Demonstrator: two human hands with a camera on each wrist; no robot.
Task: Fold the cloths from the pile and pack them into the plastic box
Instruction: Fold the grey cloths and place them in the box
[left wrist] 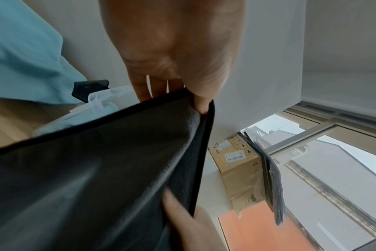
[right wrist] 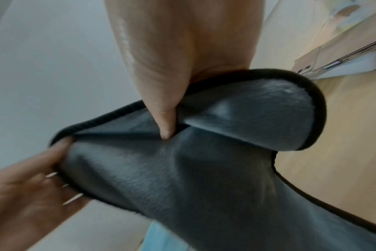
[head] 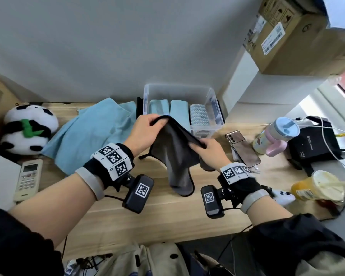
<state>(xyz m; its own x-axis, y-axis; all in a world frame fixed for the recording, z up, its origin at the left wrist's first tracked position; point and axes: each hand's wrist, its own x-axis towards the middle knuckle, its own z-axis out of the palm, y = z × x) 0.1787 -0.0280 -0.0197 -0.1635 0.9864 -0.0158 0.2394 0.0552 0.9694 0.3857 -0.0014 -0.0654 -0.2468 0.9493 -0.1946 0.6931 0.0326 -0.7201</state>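
**Cloths: grey one in the air, edge not yet squared**

Cloths [head: 92,132] in blue, not yet folded, lie heaped at your far left beside the panda [head: 28,129]. They touch the left side of the box [head: 213,100], which stands at the back of the desk [head: 167,216] with three rolled cloths side by side inside.

Your left hand [head: 145,130] is raised in front of the box, thumb and fingers pinching the top corner of the grey cloth [head: 175,156]. The left wrist view shows the thumb pressed on the black hem. Your right hand [head: 209,152] sits lower and nearer you, thumb pinned over a doubled stretch of the same hem. So the top edge slopes down to the right, and the rest hangs twisted, its tail touching the desk.

What could go wrong, as I judge it:
- The edge is uneven between your hands. Fold from here and the layers will likely come out skewed, making a lumpy roll.
- The right wrist view shows a loop of hem bunched past your thumb. It could slip free when you pull taut.
- The phone [head: 245,150] and cup [head: 279,134] stand just right of your right hand. A wide shake could knock them.
- The free space in the box looks narrow, so a loose fold may not fit.
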